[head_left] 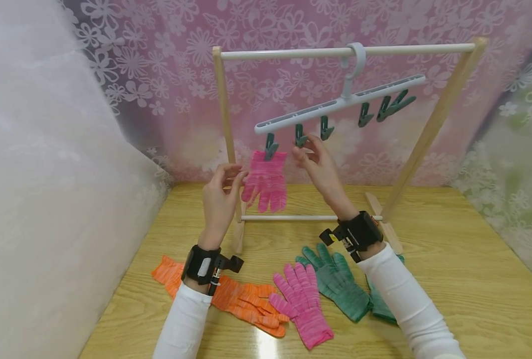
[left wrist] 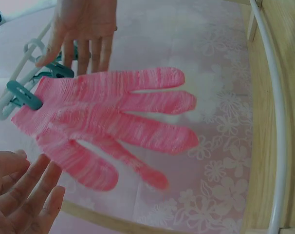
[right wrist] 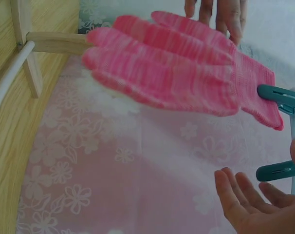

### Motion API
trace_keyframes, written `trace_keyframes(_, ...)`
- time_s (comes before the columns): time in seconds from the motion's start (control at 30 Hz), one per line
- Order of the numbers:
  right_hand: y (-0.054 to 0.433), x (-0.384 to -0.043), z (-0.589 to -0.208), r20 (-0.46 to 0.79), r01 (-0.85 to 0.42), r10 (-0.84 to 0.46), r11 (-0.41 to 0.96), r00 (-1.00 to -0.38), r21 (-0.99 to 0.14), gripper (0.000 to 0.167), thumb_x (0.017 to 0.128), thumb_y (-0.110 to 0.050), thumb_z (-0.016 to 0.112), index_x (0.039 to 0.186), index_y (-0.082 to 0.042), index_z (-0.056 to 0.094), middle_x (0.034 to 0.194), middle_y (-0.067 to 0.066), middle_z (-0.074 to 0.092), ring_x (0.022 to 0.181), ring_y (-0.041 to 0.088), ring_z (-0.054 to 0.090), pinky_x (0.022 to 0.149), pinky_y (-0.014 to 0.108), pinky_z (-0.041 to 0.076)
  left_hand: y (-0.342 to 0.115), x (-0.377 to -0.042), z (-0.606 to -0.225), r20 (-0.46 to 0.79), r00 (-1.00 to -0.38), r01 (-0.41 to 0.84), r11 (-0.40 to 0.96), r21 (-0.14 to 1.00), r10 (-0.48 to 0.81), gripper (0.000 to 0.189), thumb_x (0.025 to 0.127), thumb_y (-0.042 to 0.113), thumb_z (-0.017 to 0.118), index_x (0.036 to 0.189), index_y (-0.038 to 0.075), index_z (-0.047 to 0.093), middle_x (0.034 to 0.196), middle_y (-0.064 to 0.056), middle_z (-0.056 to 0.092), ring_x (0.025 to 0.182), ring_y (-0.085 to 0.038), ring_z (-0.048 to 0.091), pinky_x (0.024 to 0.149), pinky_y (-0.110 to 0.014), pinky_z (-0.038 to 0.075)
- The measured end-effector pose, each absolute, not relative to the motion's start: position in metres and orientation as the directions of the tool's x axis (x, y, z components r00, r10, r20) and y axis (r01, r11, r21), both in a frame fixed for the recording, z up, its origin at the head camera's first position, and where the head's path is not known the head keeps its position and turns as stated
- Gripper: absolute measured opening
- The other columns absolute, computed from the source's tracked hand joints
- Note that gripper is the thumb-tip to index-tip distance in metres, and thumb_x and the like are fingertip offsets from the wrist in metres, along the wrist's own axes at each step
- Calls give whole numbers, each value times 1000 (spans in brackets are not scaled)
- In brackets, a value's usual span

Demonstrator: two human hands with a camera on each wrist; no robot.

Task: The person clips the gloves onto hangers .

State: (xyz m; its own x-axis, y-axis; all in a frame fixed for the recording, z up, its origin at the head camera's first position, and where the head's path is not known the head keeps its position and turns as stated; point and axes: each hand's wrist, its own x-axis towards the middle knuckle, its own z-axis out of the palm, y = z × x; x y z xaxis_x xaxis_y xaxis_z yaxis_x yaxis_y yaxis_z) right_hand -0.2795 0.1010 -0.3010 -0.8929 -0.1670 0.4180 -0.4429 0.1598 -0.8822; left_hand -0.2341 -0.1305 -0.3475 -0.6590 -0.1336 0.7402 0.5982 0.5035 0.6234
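Observation:
A pink glove (head_left: 266,182) hangs fingers-down from the hanger's leftmost green clip (head_left: 270,147), which bites its cuff. Just left of the glove is my left hand (head_left: 219,199), its fingers loosely bent with nothing held. In the left wrist view a small gap separates the left fingertips (left wrist: 43,170) from the glove (left wrist: 103,107). My right hand (head_left: 323,172) is raised by the second clip (head_left: 300,136), its fingers relaxed. Whether the right thumb touches that clip is hard to tell. The white hanger (head_left: 301,115) tilts, its left end lower.
The hanger hooks over the white rail (head_left: 279,54) of a wooden stand (head_left: 420,134). Further clips (head_left: 365,115) hang along its right side. On the table lie orange gloves (head_left: 236,299), another pink glove (head_left: 301,304) and green gloves (head_left: 339,284), partly under the right forearm.

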Motion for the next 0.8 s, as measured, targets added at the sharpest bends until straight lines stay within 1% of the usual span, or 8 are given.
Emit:
trace_keyframes(0.17,98,-283,-298,549,-562,-151,58,-822,-825,49,108,-25,49,152,-3,42,140,18,58,125,39,57,106,51,47,-141,-230,-357,726,-675,583,510,632,-129,20,103,17,63,114,1,68,103,-11,77,79,-26,75,67,-42,62)
trace_keyframes(0.23,98,-282,-296,577,-588,-133,70,-806,-805,48,109,-28,45,150,-3,45,139,18,60,126,35,56,107,50,46,-147,-228,-360,721,-681,575,515,636,-131,21,103,18,62,114,1,68,103,-12,76,79,-27,75,68,-42,62)
trace_keyframes(0.33,96,-281,-294,601,-611,-113,107,-791,-784,47,111,-27,40,150,-2,47,138,19,61,129,29,55,108,49,45,-159,-222,-363,713,-689,555,536,636,-132,20,103,17,61,114,1,69,104,-13,76,80,-30,75,68,-43,62)
trace_keyframes(0.4,95,-280,-293,610,-619,-104,121,-785,-776,46,111,-25,40,149,-1,48,138,19,62,129,25,54,109,49,45,-167,-216,-363,706,-697,542,551,635,-127,20,103,16,61,114,1,69,104,-14,75,80,-31,75,68,-44,62)
trace_keyframes(0.5,94,-281,-291,634,-642,-104,91,-766,-761,43,111,-21,40,147,0,49,136,20,62,124,24,57,107,49,46,-182,-206,-364,687,-716,502,593,630,-123,20,103,17,61,114,2,68,106,-14,75,81,-32,74,68,-46,62)
trace_keyframes(0.6,93,-281,-290,650,-657,-105,40,-752,-753,41,110,-18,42,144,2,50,135,22,63,120,27,58,105,44,48,-199,-195,-366,671,-731,457,642,615,-123,21,103,17,61,115,1,68,106,-15,74,82,-32,74,68,-48,61)
trace_keyframes(0.73,92,-281,-290,657,-659,-105,-14,-747,-752,39,109,-15,44,143,4,51,133,23,63,123,34,57,103,36,48,-220,-179,-373,651,-748,392,705,591,-130,19,102,13,63,116,1,68,107,-17,74,82,-32,74,68,-49,61)
trace_keyframes(0.8,91,-282,-291,658,-660,-109,-26,-745,-751,39,109,-14,45,143,4,51,133,24,63,124,32,58,103,34,49,-229,-171,-378,639,-757,357,733,579,-136,18,101,11,64,116,1,68,107,-17,73,82,-33,73,67,-50,61)
